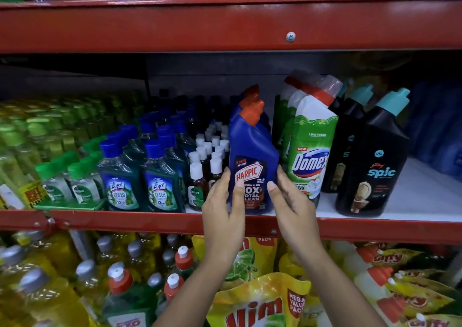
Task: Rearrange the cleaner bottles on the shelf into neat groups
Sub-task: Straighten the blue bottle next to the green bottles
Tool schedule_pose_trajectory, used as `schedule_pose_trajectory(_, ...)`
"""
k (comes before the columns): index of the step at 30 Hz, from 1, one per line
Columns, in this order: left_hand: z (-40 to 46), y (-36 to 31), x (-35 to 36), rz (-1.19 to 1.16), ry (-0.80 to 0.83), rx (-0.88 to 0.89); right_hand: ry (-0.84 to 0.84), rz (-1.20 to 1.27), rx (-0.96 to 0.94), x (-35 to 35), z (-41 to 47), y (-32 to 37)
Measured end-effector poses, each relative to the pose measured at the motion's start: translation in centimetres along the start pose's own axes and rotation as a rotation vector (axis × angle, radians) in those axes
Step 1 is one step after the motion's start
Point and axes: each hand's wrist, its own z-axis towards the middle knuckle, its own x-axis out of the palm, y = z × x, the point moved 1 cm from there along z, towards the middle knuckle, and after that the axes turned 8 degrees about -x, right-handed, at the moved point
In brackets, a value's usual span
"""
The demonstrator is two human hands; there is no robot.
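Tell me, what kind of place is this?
Most likely a shop, in the cleaning aisle. The red metal shelf holds many copies of each product: rows of Lizol bottles, Domex bottles, black Spic bottles. Both hands hold a blue Harpic bottle.

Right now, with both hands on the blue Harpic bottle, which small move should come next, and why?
Probably turn the Harpic bottle upright and square to the shelf edge: it leans left between the left hand and right hand, while the Domex bottle beside it faces forward.
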Motion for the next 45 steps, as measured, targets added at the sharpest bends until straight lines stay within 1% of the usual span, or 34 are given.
schedule_pose_trajectory(5, -0.1, -0.1, -0.3, 0.021, -0.001, 0.013, -0.034, 0.017, -0.018, 0.1, -0.4, 0.0)
schedule_pose_trajectory(9, -0.1, -0.1, -0.4, 0.023, 0.01, 0.015, 0.006, 0.009, -0.014, 0.2, -0.5, 0.5)
schedule_pose_trajectory(11, -0.2, -0.2, -0.2, 0.054, -0.043, 0.038, -0.004, 0.012, -0.035, 0.0, -0.7, 1.0)
schedule_pose_trajectory(13, -0.7, -0.6, 0.2, 0.064, -0.131, 0.088, -0.097, -0.025, -0.1, -0.8, -1.0, 1.6)
schedule_pose_trajectory(15, -1.2, -1.2, 1.1, 0.042, -0.159, 0.142, -0.224, -0.098, -0.179, -2.0, -1.2, 1.9)
schedule_pose_trajectory(16, -1.5, -1.5, 1.6, 0.036, -0.138, 0.163, -0.275, -0.12, -0.207, -2.8, -1.3, 2.0)
schedule_pose_trajectory(18, -2.0, -2.2, 3.1, 0.029, -0.033, 0.175, -0.323, -0.117, -0.21, -4.1, -1.3, 1.8)
schedule_pose_trajectory(20, -2.2, -2.6, 4.8, 0.042, 0.107, 0.13, -0.292, -0.096, -0.159, -5.2, -1.1, 1.4)
schedule_pose_trajectory(22, -2.2, -2.7, 6.4, 0.047, 0.235, 0.047, -0.218, -0.066, -0.068, -6.0, -0.9, 1.0)
schedule_pose_trajectory(23, -2.1, -2.8, 7.1, 0.045, 0.283, 0.002, -0.18, -0.05, -0.024, -6.4, -0.7, 0.7)
schedule_pose_trajectory(25, -1.8, -2.9, 8.1, 0.059, 0.325, -0.07, -0.121, -0.039, 0.034, -7.0, -0.3, 0.3)
schedule_pose_trajectory(28, -1.5, -3.1, 8.9, 0.08, 0.308, -0.117, -0.047, -0.015, 0.079, -7.6, 0.3, 0.1)
schedule_pose_trajectory(31, -1.4, -3.2, 9.1, 0.081, 0.28, -0.117, 0.001, 0.019, 0.093, -8.0, 0.6, 0.1)
schedule_pose_trajectory(39, -2.1, -3.6, 9.3, 0.058, 0.244, -0.139, 0.023, 0.062, 0.14, -8.8, 0.7, 0.3)
schedule_pose_trajectory(45, -2.6, -3.7, 9.4, 0.045, 0.227, -0.131, 0.054, 0.077, 0.135, -9.1, 0.5, 0.2)
